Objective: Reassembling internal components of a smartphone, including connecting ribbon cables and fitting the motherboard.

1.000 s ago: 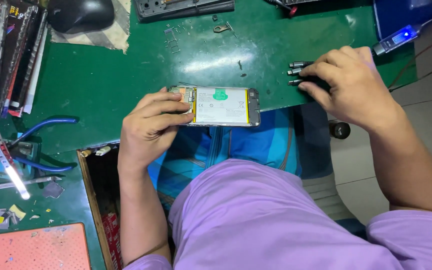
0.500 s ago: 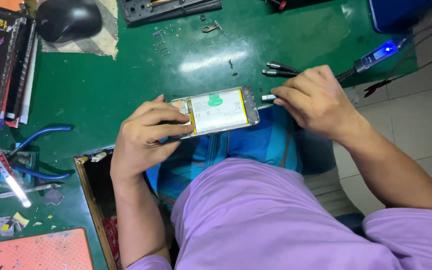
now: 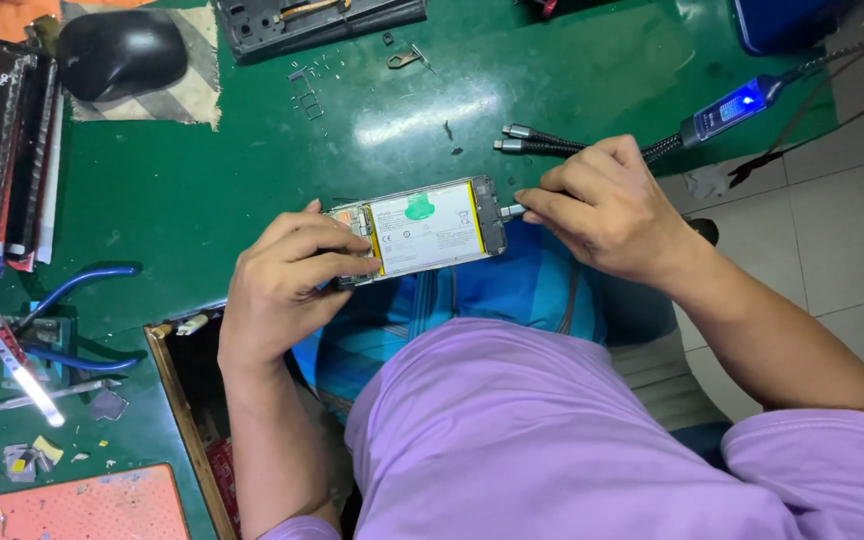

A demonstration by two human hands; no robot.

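we grip the opened phone at its top end with our left hand, steadying it at the green mat's near edge, while our right hand pinches a cable plug at its bottom port; two spare plugs lie beside.

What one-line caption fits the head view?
Left hand steadies an opened phone on a green mat while right hand holds a cable plug at its end.
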